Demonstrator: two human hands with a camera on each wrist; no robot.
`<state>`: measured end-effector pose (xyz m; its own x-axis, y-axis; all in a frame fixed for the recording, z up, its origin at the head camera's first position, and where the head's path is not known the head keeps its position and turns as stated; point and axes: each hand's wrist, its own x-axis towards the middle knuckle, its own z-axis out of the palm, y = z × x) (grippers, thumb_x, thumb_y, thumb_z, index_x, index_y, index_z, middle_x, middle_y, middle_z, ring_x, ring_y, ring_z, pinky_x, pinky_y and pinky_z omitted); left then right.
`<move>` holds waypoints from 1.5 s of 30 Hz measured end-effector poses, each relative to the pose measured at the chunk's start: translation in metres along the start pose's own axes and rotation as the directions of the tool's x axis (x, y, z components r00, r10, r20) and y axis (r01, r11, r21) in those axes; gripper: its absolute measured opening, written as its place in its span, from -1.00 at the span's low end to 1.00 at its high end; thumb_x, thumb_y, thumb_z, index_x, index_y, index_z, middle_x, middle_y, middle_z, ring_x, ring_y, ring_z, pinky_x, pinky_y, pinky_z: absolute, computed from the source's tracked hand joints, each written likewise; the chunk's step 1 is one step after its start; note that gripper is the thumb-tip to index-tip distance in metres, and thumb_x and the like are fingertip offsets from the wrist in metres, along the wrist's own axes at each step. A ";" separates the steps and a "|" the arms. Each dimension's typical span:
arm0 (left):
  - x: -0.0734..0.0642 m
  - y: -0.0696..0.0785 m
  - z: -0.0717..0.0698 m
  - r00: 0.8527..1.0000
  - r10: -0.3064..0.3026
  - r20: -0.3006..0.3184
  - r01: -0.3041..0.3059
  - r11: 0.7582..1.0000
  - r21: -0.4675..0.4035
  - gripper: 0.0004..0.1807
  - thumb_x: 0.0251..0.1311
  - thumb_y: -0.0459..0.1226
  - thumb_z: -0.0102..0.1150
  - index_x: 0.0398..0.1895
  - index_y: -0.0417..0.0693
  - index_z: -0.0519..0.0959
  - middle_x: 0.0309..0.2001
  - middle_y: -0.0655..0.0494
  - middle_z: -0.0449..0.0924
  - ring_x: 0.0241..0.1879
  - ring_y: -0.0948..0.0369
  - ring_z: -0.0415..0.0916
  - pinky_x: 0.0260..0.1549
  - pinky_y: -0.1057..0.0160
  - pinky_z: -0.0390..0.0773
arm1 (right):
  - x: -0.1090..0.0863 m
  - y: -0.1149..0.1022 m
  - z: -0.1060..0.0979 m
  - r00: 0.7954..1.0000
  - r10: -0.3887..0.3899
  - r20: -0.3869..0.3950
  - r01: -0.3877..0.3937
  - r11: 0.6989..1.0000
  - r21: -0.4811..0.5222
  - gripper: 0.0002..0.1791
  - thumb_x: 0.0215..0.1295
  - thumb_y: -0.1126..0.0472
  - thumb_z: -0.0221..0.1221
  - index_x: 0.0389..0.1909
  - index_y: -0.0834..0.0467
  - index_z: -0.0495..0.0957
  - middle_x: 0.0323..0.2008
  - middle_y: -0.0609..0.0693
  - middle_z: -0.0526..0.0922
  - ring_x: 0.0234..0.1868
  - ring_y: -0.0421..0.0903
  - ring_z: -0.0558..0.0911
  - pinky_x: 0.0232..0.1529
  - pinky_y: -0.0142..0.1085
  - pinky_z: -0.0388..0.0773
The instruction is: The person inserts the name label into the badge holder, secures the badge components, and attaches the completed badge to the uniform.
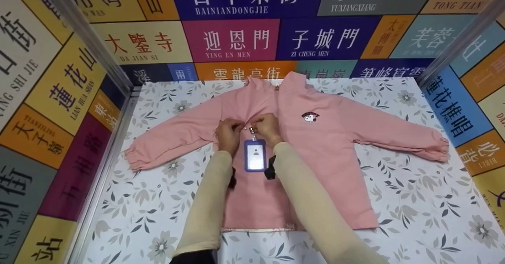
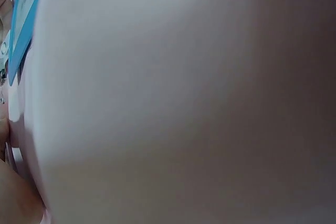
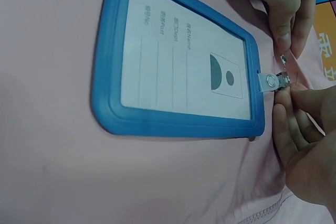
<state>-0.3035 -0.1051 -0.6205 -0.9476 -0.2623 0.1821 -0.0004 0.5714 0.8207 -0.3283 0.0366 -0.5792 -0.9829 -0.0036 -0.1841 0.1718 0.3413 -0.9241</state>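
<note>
A pink jacket (image 1: 327, 165) lies spread out, front up, with a small cartoon patch on its chest. On its front rests a blue-framed badge holder (image 3: 178, 121), a card behind its clear window. My right hand (image 3: 310, 156) pinches the small metal clip (image 3: 283, 81) at the holder's strap. My left hand (image 1: 229, 133) pinches the jacket's chest fabric just beside the clip, its fingertips close to the right hand's. A pale blurred surface fills most of the left wrist view, leaving a strip of the badge holder (image 2: 23, 30) at the left edge.
The jacket lies on a white table cover (image 1: 158, 205) with a grey leaf and flower print. Its sleeves (image 1: 173, 141) stretch to both sides. Panels (image 1: 232, 39) with coloured signs stand behind and on both sides, joined by metal posts (image 1: 98, 31).
</note>
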 end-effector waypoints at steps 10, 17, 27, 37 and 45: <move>-0.001 -0.001 0.000 0.997 0.071 -0.001 -0.071 0.997 0.025 -0.85 0.17 -0.34 0.32 -0.30 0.10 0.80 -0.25 0.13 0.73 -0.12 0.13 0.59 0.08 0.08 0.39 | -0.001 0.000 0.004 0.991 -0.114 -0.071 0.098 0.976 -0.196 -0.78 0.03 0.47 0.19 -0.35 0.28 0.77 -0.38 0.16 0.79 -0.57 -0.30 0.55 -0.51 -0.55 0.38; -0.001 -0.001 -0.001 0.997 0.077 -0.013 -0.076 0.997 0.027 -0.86 0.14 -0.35 0.34 -0.31 0.07 0.80 -0.25 0.10 0.74 -0.14 0.10 0.62 0.02 0.10 0.45 | -0.004 0.000 0.007 0.977 -0.189 -0.100 0.160 0.955 -0.248 -0.88 0.06 0.42 0.28 -0.39 0.26 0.78 -0.38 0.12 0.80 -0.40 -0.11 0.67 -0.32 -0.44 0.48; -0.001 0.000 -0.001 0.996 0.087 -0.017 -0.087 0.996 0.008 -0.86 0.15 -0.35 0.33 -0.27 0.03 0.80 -0.21 0.07 0.75 -0.09 0.07 0.62 0.10 0.04 0.41 | -0.003 0.006 0.010 0.965 -0.226 -0.136 0.198 0.962 -0.190 -0.83 0.11 0.48 0.22 -0.37 0.29 0.77 -0.36 0.16 0.80 -0.35 -0.03 0.72 -0.35 -0.46 0.53; -0.001 0.001 -0.001 0.997 0.076 0.014 -0.076 0.997 -0.011 -0.85 0.16 -0.31 0.34 -0.24 0.08 0.80 -0.21 0.10 0.74 -0.08 0.09 0.59 0.04 0.03 0.41 | 0.001 0.010 0.010 0.977 -0.184 -0.109 0.175 0.981 -0.088 -0.82 0.13 0.50 0.21 -0.34 0.31 0.76 -0.35 0.21 0.79 -0.47 -0.11 0.71 -0.50 -0.56 0.52; 0.000 -0.001 -0.002 0.993 0.114 0.025 -0.115 0.993 0.008 -0.86 0.17 -0.27 0.33 -0.25 0.09 0.80 -0.24 0.08 0.74 -0.09 0.05 0.57 0.00 -0.02 0.37 | 0.001 0.012 0.011 0.967 -0.223 -0.125 0.211 0.972 -0.101 -0.80 0.09 0.53 0.19 -0.37 0.32 0.76 -0.41 0.22 0.77 -0.58 -0.30 0.54 -0.54 -0.60 0.40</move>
<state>-0.3027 -0.1072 -0.6207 -0.9490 -0.1760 0.2615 0.1056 0.6042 0.7898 -0.3265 0.0307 -0.5936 -0.9969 0.0377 0.0697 -0.0471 0.4258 -0.9036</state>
